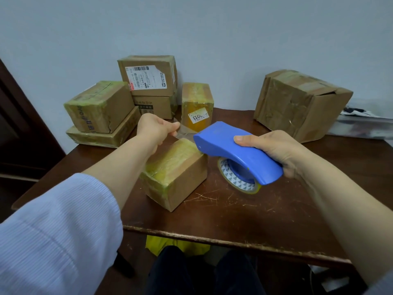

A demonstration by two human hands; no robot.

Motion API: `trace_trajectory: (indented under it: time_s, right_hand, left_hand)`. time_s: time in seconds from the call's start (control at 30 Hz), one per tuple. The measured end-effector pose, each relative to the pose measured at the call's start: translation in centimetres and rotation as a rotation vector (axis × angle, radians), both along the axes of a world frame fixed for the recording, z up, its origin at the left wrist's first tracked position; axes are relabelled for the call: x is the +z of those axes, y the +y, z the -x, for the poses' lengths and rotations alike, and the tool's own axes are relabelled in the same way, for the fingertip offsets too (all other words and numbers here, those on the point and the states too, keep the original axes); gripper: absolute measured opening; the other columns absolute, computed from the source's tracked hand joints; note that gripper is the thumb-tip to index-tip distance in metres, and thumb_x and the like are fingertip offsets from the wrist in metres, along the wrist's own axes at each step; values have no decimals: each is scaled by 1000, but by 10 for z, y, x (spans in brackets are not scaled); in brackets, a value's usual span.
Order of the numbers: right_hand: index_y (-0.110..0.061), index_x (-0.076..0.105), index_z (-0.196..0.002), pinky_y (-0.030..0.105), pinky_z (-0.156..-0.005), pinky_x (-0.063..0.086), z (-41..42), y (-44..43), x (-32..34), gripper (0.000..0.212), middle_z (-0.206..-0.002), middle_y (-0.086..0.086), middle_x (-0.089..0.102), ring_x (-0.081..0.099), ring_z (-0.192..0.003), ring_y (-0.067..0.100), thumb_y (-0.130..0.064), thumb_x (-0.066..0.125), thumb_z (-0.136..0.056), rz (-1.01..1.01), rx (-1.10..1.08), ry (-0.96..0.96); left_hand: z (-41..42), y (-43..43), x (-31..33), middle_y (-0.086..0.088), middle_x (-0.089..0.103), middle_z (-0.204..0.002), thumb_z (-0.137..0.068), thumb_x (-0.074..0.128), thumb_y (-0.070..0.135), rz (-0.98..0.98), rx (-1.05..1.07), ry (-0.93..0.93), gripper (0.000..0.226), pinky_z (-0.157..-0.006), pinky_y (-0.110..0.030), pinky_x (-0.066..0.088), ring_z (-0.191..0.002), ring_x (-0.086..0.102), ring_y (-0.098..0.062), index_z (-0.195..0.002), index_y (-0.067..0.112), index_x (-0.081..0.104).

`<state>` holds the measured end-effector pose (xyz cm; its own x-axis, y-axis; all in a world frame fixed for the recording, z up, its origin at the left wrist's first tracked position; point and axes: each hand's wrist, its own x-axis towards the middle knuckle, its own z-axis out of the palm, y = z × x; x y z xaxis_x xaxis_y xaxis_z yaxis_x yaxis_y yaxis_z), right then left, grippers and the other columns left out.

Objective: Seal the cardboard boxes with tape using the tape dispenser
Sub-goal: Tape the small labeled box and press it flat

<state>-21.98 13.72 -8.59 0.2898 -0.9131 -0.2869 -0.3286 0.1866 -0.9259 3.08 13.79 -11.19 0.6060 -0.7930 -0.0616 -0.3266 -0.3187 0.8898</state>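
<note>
The small cardboard box (pixel 176 177) is sitting near the middle of the dark wooden counter (pixel 234 220), turned at an angle. Its top and near end are already wrapped in yellowish tape that is catching the light. The tape dispenser (pixel 238 150) is showing as a curved bright blue shell with a roll of tape (pixel 228 174) hanging under it, the roll's white core printed with small triangles. I cannot tell whether the roll is touching the counter or hanging just above it. The dispenser's front tip is lying just beside the box's far right corner.

The right hand (pixel 276 150) is gripping the dispenser from the right, with the thumb lying across the top of the shell. The left hand (pixel 156 129) is reaching past the box's far end and pinching the end of a clear strip of tape (pixel 187 133). The strip is stretching from the fingertips (pixel 177 125) back to the dispenser's tip, just above the box's far edge.

The strip is so transparent that its edges are barely showing. The left forearm is covering part of the box's top on the left. The right hand's fingers are hiding behind the shell, and the dispenser's cutter is lying out of sight beneath its tip.
</note>
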Motion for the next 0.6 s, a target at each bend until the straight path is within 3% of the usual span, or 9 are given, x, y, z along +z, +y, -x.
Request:
trace_trajectory:
  time_s: [0.1, 0.17, 0.27, 0.4, 0.47, 0.6]
  right_hand:
    - [-2, 69, -75, 23, -47, 51, -3, -2, -3, 41, -60, 6, 70, 64, -48, 15, -38, 82, -59, -2, -5, 11]
    - [-3, 68, -72, 23, -47, 51, -4, -2, -4, 40, -59, 6, 70, 64, -47, 15, -38, 82, -59, -8, -6, 20]
    - [-2, 69, -73, 24, -50, 51, -4, -3, -6, 45, -63, 8, 70, 64, -49, 16, -41, 81, -53, -18, -5, 23]
    - [-2, 70, -75, 25, -50, 51, -2, -4, -9, 51, -65, 8, 71, 65, -51, 16, -43, 79, -46, -28, -6, 21]
    - [-3, 69, -75, 23, -47, 50, -1, -4, -11, 49, -64, 7, 71, 65, -50, 15, -43, 78, -47, -48, -4, 9]
    - [-2, 69, -75, 22, -45, 49, 1, -3, -16, 48, -64, 8, 71, 65, -49, 15, -41, 79, -48, -74, -2, -13]
  left_hand:
    - [0, 0, -1, -2, 61, -72, -83, 74, 31, -15, -3, -18, 30, -73, -32, 43, -64, 45, -14, -61, 11, 68]
    - [0, -1, -2, -2, 57, -64, -83, 74, 31, -30, -4, -26, 32, -65, -29, 39, -57, 39, -16, -59, 11, 67]
    - [1, -2, -5, -5, 61, -66, -83, 74, 30, -61, -3, -33, 33, -65, -32, 41, -53, 37, -17, -58, 11, 66]
    - [1, -5, -13, -12, 70, -88, -78, 78, 31, -134, -22, -52, 26, -81, -38, 53, -73, 60, -24, -75, 7, 70]
    - [1, -7, -15, -14, 69, -94, -75, 81, 35, -186, -43, -38, 35, -88, -42, 53, -87, 65, -29, -89, 4, 71]
    - [-1, -10, -15, -13, 67, -100, -74, 79, 45, -296, -85, -44, 53, -83, -38, 53, -93, 64, -30, -105, 4, 66]
